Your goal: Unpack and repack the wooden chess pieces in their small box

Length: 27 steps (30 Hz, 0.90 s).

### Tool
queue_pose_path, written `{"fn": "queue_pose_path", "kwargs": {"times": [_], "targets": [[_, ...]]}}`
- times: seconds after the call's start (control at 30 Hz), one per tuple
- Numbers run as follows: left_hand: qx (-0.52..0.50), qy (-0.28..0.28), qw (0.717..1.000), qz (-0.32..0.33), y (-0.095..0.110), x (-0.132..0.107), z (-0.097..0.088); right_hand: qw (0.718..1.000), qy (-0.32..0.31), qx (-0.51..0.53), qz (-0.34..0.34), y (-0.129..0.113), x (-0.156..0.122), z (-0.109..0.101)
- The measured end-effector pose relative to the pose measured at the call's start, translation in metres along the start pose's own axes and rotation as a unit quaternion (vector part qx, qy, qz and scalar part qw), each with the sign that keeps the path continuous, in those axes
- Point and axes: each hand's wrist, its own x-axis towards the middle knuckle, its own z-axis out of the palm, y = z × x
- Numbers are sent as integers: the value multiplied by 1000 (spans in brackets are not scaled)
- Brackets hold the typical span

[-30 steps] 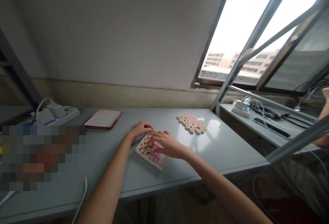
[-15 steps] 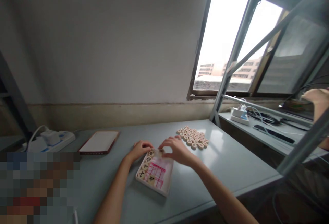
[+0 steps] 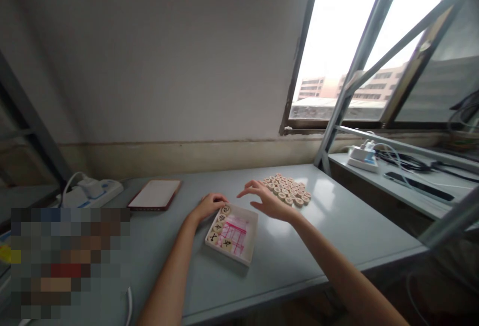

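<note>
A shallow white box (image 3: pixel 251 245) lies at a slant on the table in front of me, with a pink-lined board pattern on its bottom. Round Chinese chess pieces with black characters stand in a column along its left wall, and one more chess piece (image 3: pixel 226 244) sits beside the near end of that column. My left hand (image 3: pixel 208 207) is curled on the box's far left corner, gripping the rim. Just past the far right part of the box hovers my right hand (image 3: pixel 267 200), fingers apart, no piece visible in it. Behind it spreads a cluster of chess pieces (image 3: pixel 288 186), partly covered.
A white-topped lid or tray with dark red sides (image 3: pixel 155 195) lies at the back left. Beside it is a power strip (image 3: pixel 108 187). A metal bed frame (image 3: pixel 339 111) rises at the right, where another desk carries cables and a charger (image 3: pixel 362 159).
My right hand has lifted away from inside the box and moved toward the cluster, its fingers opening. The piece at its fingers is out of sight. My left hand stays on the corner.
</note>
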Motion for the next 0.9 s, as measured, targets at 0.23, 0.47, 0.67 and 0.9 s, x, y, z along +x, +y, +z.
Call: {"fn": "queue_pose_path", "kwargs": {"times": [0.23,0.47,0.67,0.9], "targets": [[33,15,999,10,2,-2,-1,985,-158,-52,-46,-47,3,37],[7,1,1000,4,6,-4,-2,985,-163,-21,-44,-51,3,36],[-9,13,1000,3,6,-5,-1,976,-188,70,-80,-66,-2,40],[-16,-12,1000,14,8,-5,-2,996,-49,67,17,-9,-2,19]]}}
